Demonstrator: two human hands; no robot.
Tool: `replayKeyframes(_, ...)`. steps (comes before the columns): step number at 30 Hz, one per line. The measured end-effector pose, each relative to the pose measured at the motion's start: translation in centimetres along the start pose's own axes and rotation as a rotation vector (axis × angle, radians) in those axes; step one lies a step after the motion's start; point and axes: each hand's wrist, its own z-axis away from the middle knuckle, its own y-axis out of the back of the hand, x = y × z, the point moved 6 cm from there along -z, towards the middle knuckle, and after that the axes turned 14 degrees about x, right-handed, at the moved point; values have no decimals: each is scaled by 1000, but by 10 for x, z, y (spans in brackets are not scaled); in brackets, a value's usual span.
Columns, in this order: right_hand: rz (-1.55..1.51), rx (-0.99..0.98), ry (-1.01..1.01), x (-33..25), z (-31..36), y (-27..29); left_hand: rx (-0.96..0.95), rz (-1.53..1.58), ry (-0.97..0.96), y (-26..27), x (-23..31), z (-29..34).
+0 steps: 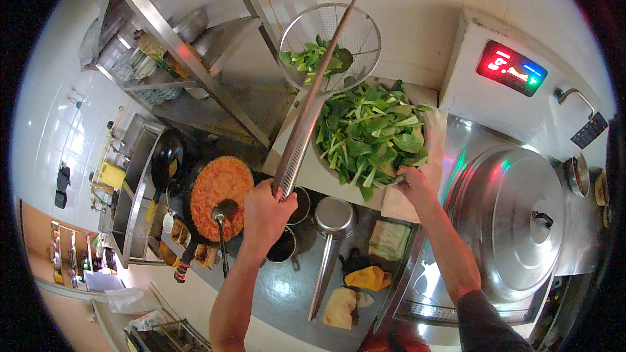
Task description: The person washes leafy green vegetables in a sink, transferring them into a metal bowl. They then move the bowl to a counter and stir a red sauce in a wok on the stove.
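Note:
My left hand (pixel 266 214) is closed around the long metal handle of a wire-mesh strainer (pixel 362 34). The handle slants up and away across the view, and some cut leafy greens (pixel 306 60) lie in the mesh. Beyond the left hand, the strainer hangs over the far side of a metal bowl (pixel 327 171) heaped with more green leaves (pixel 372 133). At the bowl's near right edge my right hand (pixel 413 186) is closed on the rim, its fingertips partly hidden beside the leaves.
On the left sits a wok (pixel 189 205) of reddish-orange food with a ladle (pixel 223 214) in it. A long-handled saucepan (pixel 334 215) and folded cloths (pixel 389 240) lie nearer. To the right stands a large lidded steel pot (pixel 505 221). A metal shelf rack (pixel 163 23) rises at the far left.

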Motion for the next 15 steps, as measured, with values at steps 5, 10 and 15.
replayKeyframes(5, 43, -50, -6, 5, -30, -24, 13, 45, -46, 6, 6, 17)
replayKeyframes(10, 191, -158, -155, 1, 7, -22, 10, 65, -59, 12, 3, 30)
replayKeyframes(15, 253, -553, -174, -13, 147, -43, 65, 48, -160, 20, 10, 42)
